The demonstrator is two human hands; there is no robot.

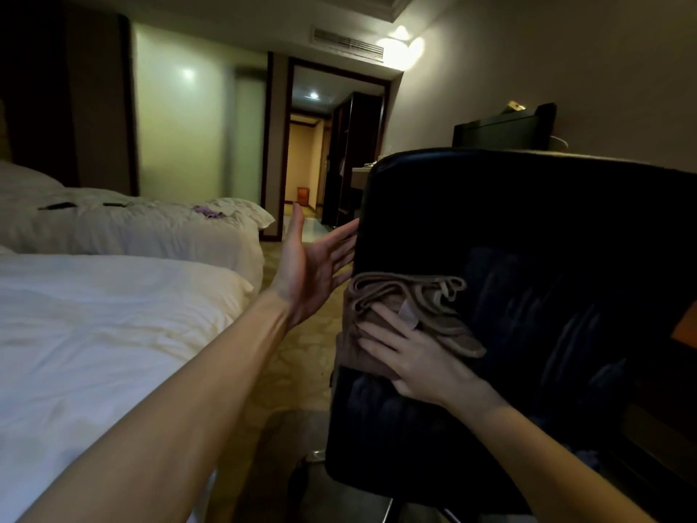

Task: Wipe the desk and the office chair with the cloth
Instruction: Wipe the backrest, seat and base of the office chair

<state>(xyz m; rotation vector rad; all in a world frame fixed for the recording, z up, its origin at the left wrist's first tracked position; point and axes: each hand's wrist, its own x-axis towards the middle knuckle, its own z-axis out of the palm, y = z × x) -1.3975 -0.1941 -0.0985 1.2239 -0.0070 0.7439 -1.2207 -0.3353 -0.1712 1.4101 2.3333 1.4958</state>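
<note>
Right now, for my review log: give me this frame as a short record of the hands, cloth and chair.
left hand: open, fingertips at the side edge of the office chair back; contact unclear
right hand: flat on the cloth, pressing it against the chair back
cloth: brown, bunched
surroundings: bed with white bedding on the left

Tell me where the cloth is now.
Head view, right of centre: the cloth is pressed against the office chair by the right hand, just below the left hand.
</note>
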